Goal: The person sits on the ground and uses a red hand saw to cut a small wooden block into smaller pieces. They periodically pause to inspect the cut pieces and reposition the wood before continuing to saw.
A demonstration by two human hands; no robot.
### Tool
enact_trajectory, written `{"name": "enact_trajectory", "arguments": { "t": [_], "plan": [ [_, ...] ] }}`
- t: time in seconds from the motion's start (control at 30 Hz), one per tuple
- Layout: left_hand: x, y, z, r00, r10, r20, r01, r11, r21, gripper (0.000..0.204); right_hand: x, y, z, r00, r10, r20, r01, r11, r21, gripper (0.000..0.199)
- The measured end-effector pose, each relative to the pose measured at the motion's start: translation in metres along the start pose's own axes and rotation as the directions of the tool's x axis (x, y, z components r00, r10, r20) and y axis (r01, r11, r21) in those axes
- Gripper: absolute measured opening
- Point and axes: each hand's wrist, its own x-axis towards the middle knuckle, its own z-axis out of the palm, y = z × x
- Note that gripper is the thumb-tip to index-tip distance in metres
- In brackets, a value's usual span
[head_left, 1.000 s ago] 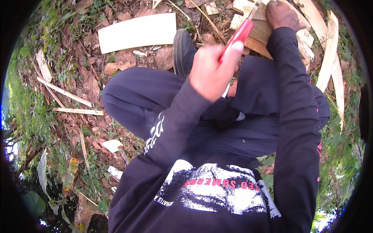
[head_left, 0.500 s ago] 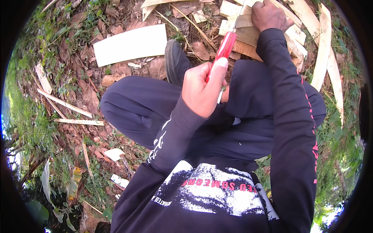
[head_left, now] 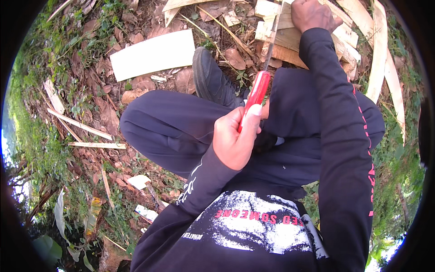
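Observation:
My left hand is closed around the red handle of a hand saw, its thumb lying along the handle. The long, narrow metal blade points away from me and runs beside the left part of a pale wooden board. Its teeth are too small to make out, and its far tip passes the upper edge. My right hand is closed over the board, fingers curled and thumb at the right. Beneath the board lies a thicker wooden block with a brownish cut face.
Long pale wood strips lie to the right of the stack. A flat white piece rests on dry leaves left of my shoe. Thin sticks and green plants lie farther left. My crossed legs fill the middle.
My left hand has drawn the saw back toward my body, so more blade shows between the handle and the wood. My right hand stays on the board.

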Motion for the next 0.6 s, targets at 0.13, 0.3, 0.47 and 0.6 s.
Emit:
{"name": "enact_trajectory", "arguments": {
  "t": [0.13,0.3,0.47,0.6],
  "plan": [
    [0.023,0.013,-0.001,0.996,0.067,0.055,-0.073,0.992,0.102,0.043,0.014,0.001,0.000,0.987,0.106,0.119,-0.105,0.994,-0.009,0.033],
    [-0.008,0.006,-0.023,0.999,-0.012,0.039,0.006,0.988,0.157,0.039,0.008,0.004,0.004,0.999,0.040,0.018,-0.040,0.999,-0.016,0.031],
    [-0.012,0.010,-0.025,0.992,-0.028,0.120,0.002,0.977,0.215,0.036,0.020,0.008,0.016,0.995,0.041,0.089,-0.036,0.998,-0.060,0.032],
    [-0.013,0.023,-0.050,0.993,0.100,-0.065,-0.089,0.984,0.154,0.039,0.012,0.023,0.031,0.994,0.040,-0.101,-0.036,0.998,0.043,0.040]
  ]
}}
